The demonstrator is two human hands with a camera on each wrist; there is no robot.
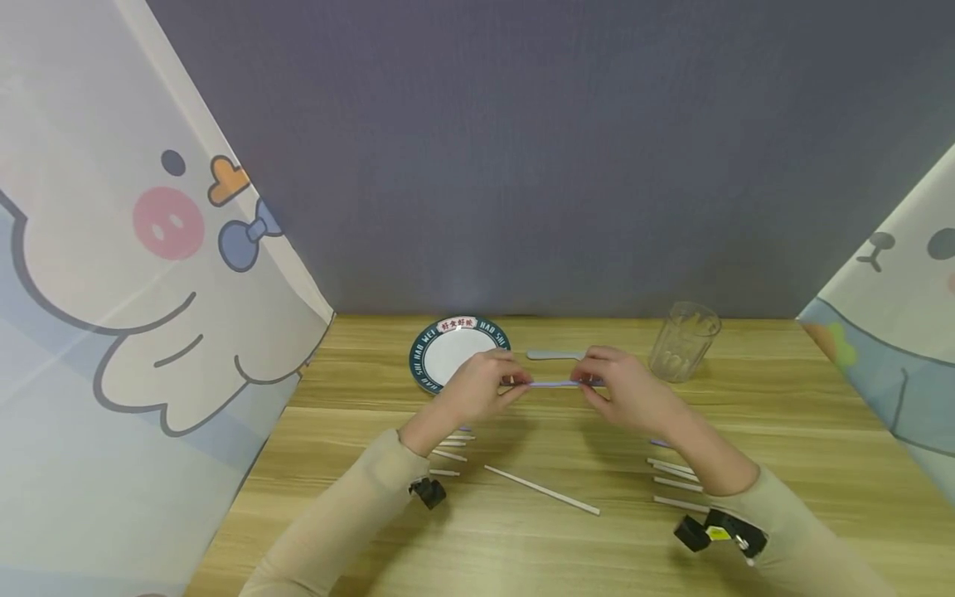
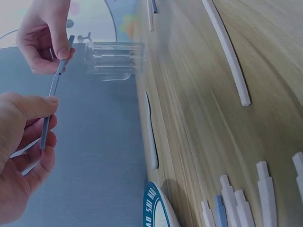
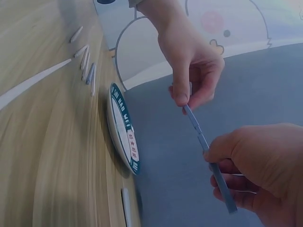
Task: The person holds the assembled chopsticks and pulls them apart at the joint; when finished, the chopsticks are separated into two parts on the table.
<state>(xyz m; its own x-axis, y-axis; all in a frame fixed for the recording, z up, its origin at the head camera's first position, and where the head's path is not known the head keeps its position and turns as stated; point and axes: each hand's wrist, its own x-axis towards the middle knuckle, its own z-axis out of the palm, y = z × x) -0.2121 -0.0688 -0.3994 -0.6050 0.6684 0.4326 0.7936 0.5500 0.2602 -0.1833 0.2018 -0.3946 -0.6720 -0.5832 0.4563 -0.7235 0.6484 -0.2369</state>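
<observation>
Above the table, both hands hold a thin purple stick (image 1: 552,384) level between them. It is made of two pieces that meet end to end, seen in the right wrist view. My left hand (image 1: 477,385) pinches the left piece (image 3: 191,117) between thumb and fingers. With thumb and curled fingers my right hand (image 1: 630,394) grips the right piece (image 3: 222,188). Whether the narrow tip sits fully inside the other piece I cannot tell. Below the hands a long white stick (image 1: 542,489) lies slanted on the wooden table (image 1: 522,564).
Short white pieces (image 2: 267,196) with narrowed ends and a purple one lie at left; more pieces (image 1: 679,484) lie at right. A green-rimmed plate (image 1: 415,356), a pale knife-like utensil (image 1: 552,355) and a clear glass (image 1: 682,344) stand along the back, before a grey panel (image 1: 552,166).
</observation>
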